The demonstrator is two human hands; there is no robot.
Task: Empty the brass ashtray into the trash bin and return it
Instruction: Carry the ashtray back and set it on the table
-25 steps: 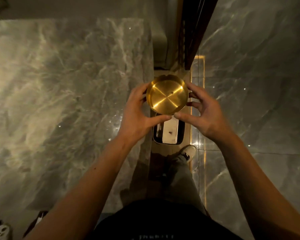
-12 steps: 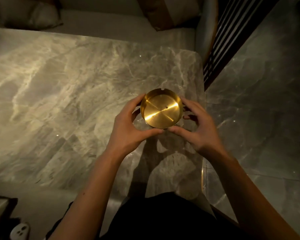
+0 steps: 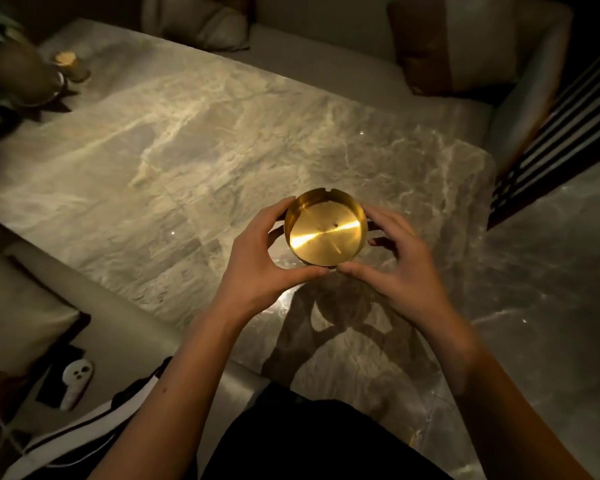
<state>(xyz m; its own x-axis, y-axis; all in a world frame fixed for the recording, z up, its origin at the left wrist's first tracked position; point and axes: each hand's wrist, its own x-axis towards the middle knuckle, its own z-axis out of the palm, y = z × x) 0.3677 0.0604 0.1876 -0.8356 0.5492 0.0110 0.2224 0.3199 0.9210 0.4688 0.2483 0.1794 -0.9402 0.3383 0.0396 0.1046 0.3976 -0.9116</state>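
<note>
The round brass ashtray (image 3: 325,232) is held upright between both hands above the right end of the marble table (image 3: 187,140). Its bowl looks empty apart from a tiny dark speck. My left hand (image 3: 257,268) cups its left side, thumb under the near rim. My right hand (image 3: 395,271) cups the right side, thumb meeting the left thumb. Their shadow falls on the marble just below. The trash bin is out of view.
A vase with a plant (image 3: 14,74) and a small candle holder (image 3: 68,64) stand at the table's far left corner. Sofa cushions (image 3: 201,22) line the far side. A white controller (image 3: 77,382) lies on the seat at lower left. Dark slatted panel (image 3: 551,133) at right.
The view swung left from the floor gap and trash bin onto the marble table. Both hands carried the ashtray over the tabletop, still gripping it.
</note>
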